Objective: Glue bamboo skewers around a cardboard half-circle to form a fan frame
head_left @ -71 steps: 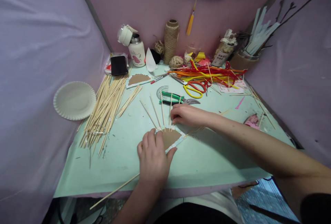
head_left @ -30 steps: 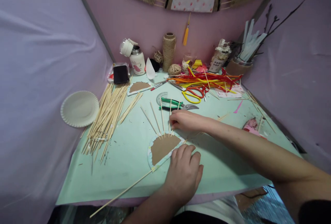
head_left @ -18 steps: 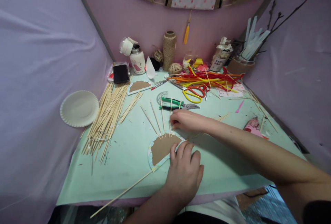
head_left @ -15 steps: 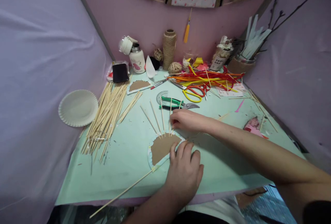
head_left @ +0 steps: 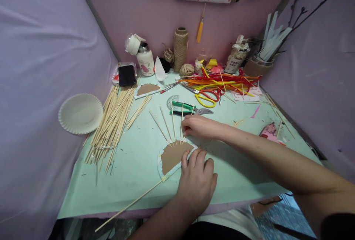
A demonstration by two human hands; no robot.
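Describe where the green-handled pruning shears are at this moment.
In the head view, the pruning shears lie on the table near the picture's centre, just beyond the right hand, with the clear protractor at their handle end and yellow-handled scissors behind.

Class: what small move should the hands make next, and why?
Probably settle the thin, pale wooden stick at the right hand against the curved edge of the brown, half-round cardboard: four similar sticks already fan there, and the left hand rests at its straight side.
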